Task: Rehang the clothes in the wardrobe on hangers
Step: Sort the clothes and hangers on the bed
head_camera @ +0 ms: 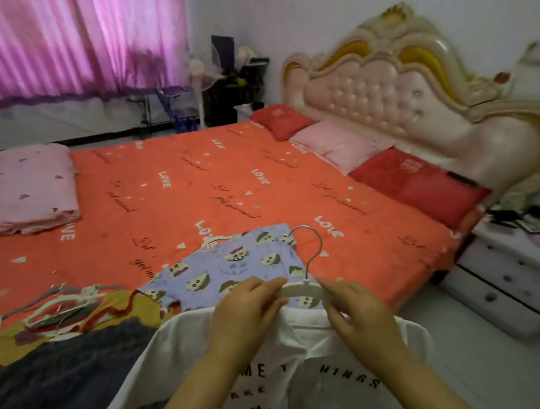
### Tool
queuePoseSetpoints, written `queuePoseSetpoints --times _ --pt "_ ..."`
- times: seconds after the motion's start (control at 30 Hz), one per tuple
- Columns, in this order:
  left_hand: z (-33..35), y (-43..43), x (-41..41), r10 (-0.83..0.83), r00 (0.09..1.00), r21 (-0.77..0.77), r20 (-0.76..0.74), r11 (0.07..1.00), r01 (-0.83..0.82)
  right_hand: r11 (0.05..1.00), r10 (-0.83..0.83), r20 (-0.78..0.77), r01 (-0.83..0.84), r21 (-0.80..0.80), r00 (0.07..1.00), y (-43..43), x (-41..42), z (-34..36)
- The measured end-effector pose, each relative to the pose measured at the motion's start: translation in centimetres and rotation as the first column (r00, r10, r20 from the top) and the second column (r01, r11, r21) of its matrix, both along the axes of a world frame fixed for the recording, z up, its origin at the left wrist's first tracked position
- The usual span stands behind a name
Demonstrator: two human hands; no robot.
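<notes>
Several spare hangers [62, 310] lie tangled at our far left on a yellow and red cloth [119, 310], too blurred for us to count. Below them a dark grey garment [60, 378] runs off the bottom edge. Further in, a purple cartoon-print garment [234, 267] lies on the bed [165, 186], its near end hidden behind our hands. Our left hand [247, 314] curls its fingers round the left arm of the white hanger [300, 289], whose metal hook stands up over the purple garment. Our right hand [358, 316] pinches the collar of the white T-shirt [310, 383] against the hanger's right arm. The T-shirt is held up at the bed's near edge with its hem cut off. The hanger's ends are hidden inside it, and we can read the black lettering only in part. At far right, a white nightstand [506, 270] carries dark clutter we cannot make out.
</notes>
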State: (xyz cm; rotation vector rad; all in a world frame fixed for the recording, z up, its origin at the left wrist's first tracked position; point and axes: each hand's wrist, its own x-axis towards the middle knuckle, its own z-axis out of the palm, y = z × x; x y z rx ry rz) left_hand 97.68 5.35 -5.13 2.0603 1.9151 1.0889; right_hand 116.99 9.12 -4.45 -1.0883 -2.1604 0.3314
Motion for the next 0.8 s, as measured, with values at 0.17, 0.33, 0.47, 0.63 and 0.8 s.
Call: queuePoseSetpoints --times 0.17,0.33,0.47,0.63,0.8 --pt "0.4 6.4 11.7 -0.039 0.998 0.03 0.043 0.999 0.038 0.993 -0.111 0.014 0.11 0.03 0.994 5.2 11.6 0.6" --pt "1.0 12.6 22.0 -0.012 0.996 0.046 0.093 0.999 0.007 0.985 -0.163 0.039 0.16 0.057 0.986 11.8 21.2 1.0" --pt "1.5 17.1 26.4 0.043 0.99 0.051 0.136 0.997 -0.05 0.98 -0.176 0.064 0.169 0.103 0.982 17.0 25.6 1.5" --pt "0.7 23.6 27.8 0.125 0.971 0.039 0.205 0.99 -0.136 0.959 -0.238 0.064 0.224 0.177 0.969 24.7 27.5 0.8" --pt "-1.2 31.4 27.1 0.163 0.95 0.021 0.266 0.984 -0.175 0.965 -0.219 0.09 0.203 0.167 0.971 33.2 26.7 -0.2"
